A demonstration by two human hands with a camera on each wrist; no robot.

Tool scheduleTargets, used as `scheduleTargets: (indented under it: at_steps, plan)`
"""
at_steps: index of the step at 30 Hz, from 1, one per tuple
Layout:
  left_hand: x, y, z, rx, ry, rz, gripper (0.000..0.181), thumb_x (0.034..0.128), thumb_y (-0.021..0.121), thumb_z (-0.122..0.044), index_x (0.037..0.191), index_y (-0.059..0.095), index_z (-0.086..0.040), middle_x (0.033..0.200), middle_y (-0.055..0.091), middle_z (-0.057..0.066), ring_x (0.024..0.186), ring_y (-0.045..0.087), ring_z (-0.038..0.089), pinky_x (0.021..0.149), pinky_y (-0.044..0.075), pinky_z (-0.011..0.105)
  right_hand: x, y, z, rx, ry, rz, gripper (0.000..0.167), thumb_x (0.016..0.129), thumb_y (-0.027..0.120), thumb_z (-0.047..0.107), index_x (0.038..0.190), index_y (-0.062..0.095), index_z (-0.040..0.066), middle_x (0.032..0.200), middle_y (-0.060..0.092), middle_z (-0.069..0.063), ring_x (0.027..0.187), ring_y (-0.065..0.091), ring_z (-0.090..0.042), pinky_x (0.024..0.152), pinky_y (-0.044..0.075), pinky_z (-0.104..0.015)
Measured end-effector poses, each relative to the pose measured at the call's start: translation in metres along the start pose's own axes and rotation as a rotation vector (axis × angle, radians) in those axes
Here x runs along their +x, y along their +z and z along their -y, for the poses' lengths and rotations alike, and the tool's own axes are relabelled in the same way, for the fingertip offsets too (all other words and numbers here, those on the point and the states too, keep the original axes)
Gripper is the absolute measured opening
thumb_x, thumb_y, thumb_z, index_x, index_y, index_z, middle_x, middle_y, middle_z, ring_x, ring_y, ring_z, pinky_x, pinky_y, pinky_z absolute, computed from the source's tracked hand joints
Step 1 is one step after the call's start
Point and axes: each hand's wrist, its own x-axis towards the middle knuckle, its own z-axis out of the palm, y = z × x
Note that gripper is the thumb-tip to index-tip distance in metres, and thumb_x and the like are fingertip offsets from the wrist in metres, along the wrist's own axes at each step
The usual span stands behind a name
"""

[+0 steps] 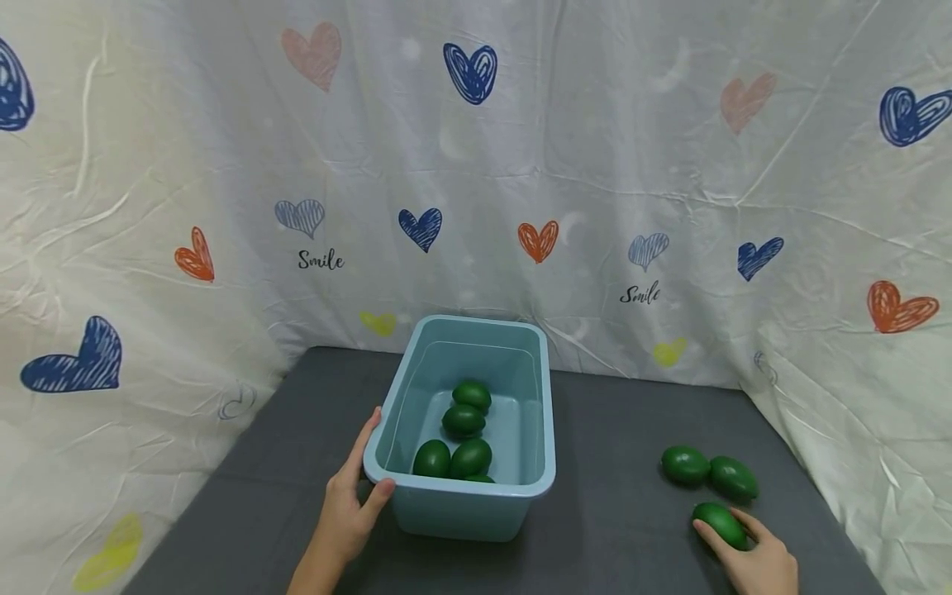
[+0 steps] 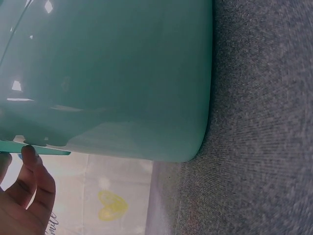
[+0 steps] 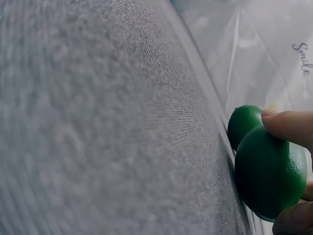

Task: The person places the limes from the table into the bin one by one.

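My left hand (image 1: 345,504) holds the near left corner of a light blue plastic bin (image 1: 461,514), thumb at the front rim and fingers along the left side. In the left wrist view its curled fingers (image 2: 43,188) touch the underside of the rim. Several glossy green limes (image 1: 464,421) lie inside the bin. On the right, my right hand (image 1: 766,566) pinches another lime (image 1: 719,525) between thumb and fingers, low at the table. In the right wrist view this lime (image 3: 269,174) partly hides a second one (image 3: 243,123) behind it.
Two more limes, one on the left (image 1: 685,466) and one on the right (image 1: 733,478), lie side by side just beyond my right hand. Dark grey cloth (image 1: 617,446) covers the table. A white curtain (image 1: 476,165) printed with hearts hangs behind and at both sides.
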Motion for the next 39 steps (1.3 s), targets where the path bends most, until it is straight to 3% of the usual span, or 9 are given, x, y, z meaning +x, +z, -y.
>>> scheduleTargets:
  at_steps: [6,13,22,31,39]
  plan:
    - [0.000,0.000,0.001,-0.002,0.004,0.000,0.082,0.0977,0.067,-0.008,0.169,0.030,-0.024,0.171,0.037,0.002,0.148,0.039,-0.003,0.108,0.033,0.008,-0.001,-0.004,-0.002,-0.024,-0.016,-0.001,0.103,0.079,0.079,0.075,0.139,0.062,-0.007,0.131,0.063,-0.038,0.092,0.068,-0.044,0.082,0.053,-0.057]
    - [0.000,0.000,0.001,-0.006,0.001,0.001,0.082,0.0981,0.066,-0.008,0.170,0.030,-0.024,0.171,0.037,0.002,0.147,0.040,-0.004,0.106,0.035,0.007,0.000,-0.008,-0.008,-0.048,-0.022,0.059,0.109,0.077,0.079,0.077,0.145,0.057,-0.006,0.136,0.059,-0.038,0.100,0.066,-0.050,0.089,0.051,-0.064]
    - [0.001,0.000,0.000,-0.009,0.002,-0.002,0.081,0.0990,0.067,-0.010,0.170,0.030,-0.023,0.171,0.036,0.003,0.149,0.037,-0.004,0.108,0.032,0.007,0.002,-0.007,-0.014,-0.053,-0.025,0.076,0.110,0.075,0.082,0.074,0.146,0.055,-0.005,0.140,0.056,-0.038,0.109,0.062,-0.057,0.094,0.048,-0.068]
    - [0.000,0.000,0.001,0.012,-0.007,0.001,0.082,0.0986,0.066,-0.008,0.170,0.029,-0.024,0.171,0.037,0.001,0.145,0.040,-0.005,0.104,0.036,0.007,0.002,-0.006,-0.014,-0.060,0.000,0.061,0.109,0.074,0.082,0.076,0.144,0.058,-0.004,0.138,0.057,-0.038,0.106,0.063,-0.055,0.092,0.049,-0.068]
    - [0.000,0.001,0.000,0.015,-0.008,0.001,0.081,0.0990,0.066,-0.009,0.170,0.029,-0.026,0.171,0.036,-0.001,0.145,0.041,-0.005,0.104,0.036,0.007,0.001,-0.014,-0.001,-0.035,-0.050,-0.003,0.103,0.076,0.083,0.073,0.142,0.061,-0.003,0.126,0.065,-0.038,0.093,0.067,-0.047,0.086,0.051,-0.063]
